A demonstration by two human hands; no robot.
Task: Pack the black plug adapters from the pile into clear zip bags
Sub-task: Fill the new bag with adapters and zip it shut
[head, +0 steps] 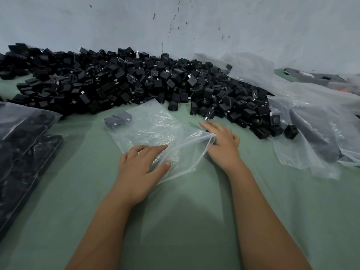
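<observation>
A big pile of black plug adapters (136, 82) stretches along the wall across the green table (185, 221). In front of it lies a clear zip bag (155, 127) with a couple of adapters (118, 118) inside at its far left corner. My left hand (142, 168) presses on the bag's near edge, thumb and fingers pinching the plastic at its mouth. My right hand (222, 141) is at the bag's open right end, fingers curled over something dark that is mostly hidden.
Filled clear bags of adapters (23, 145) are stacked at the left edge. Loose empty clear plastic bags (311, 121) lie crumpled at the right, over part of the pile. A cracked pale wall (175, 26) stands behind.
</observation>
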